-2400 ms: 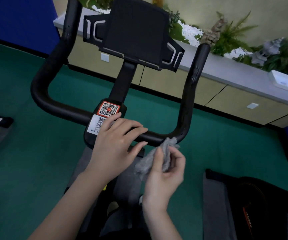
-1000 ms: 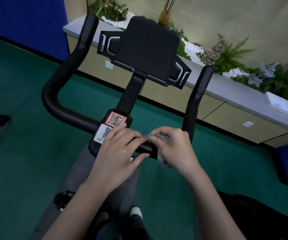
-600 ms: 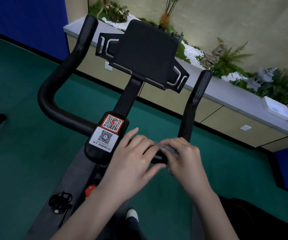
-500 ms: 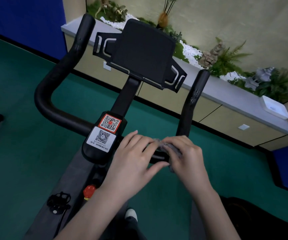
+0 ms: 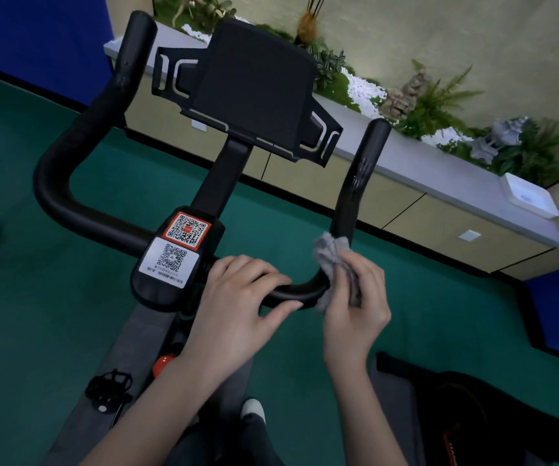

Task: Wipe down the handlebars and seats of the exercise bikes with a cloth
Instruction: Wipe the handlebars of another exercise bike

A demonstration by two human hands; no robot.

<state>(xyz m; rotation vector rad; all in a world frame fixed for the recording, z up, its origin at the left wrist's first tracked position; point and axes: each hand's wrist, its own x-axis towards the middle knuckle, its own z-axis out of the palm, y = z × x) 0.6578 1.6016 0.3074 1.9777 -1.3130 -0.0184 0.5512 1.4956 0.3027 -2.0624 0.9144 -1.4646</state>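
Green floor (image 5: 36, 297) spreads wide to the left of the bike and beyond it, ending at a dark skirting under low cabinets (image 5: 439, 223) topped with plants (image 5: 439, 102) and a white tray (image 5: 528, 200). Blue panels close the far left and the right edge. A grey mat (image 5: 130, 348) runs under the bike, with a pedal (image 5: 108, 386) and a red knob (image 5: 165, 363) low on the frame.

The black handlebar (image 5: 69, 210) loops out left and rises into two horns. Both horns are bare, and the holder (image 5: 254, 92) stands on its stem between them. On the centre block sit two QR labels (image 5: 174, 257).

The left grip (image 5: 237, 307) is clamped on the crossbar just right of that block – fingers curled over the top, thumb beneath. A short bare stretch of bar shows between the two hands. The right grip (image 5: 355, 307) is closed on the grey cloth (image 5: 330, 257), bunched and pressed against the right bend where the bar turns up into its horn; a tuft of cloth sticks up above the fingers.

Another dark machine (image 5: 473, 415) crowds the lower right corner – near the right forearm. A shoe (image 5: 253, 410) shows below, between the arms.
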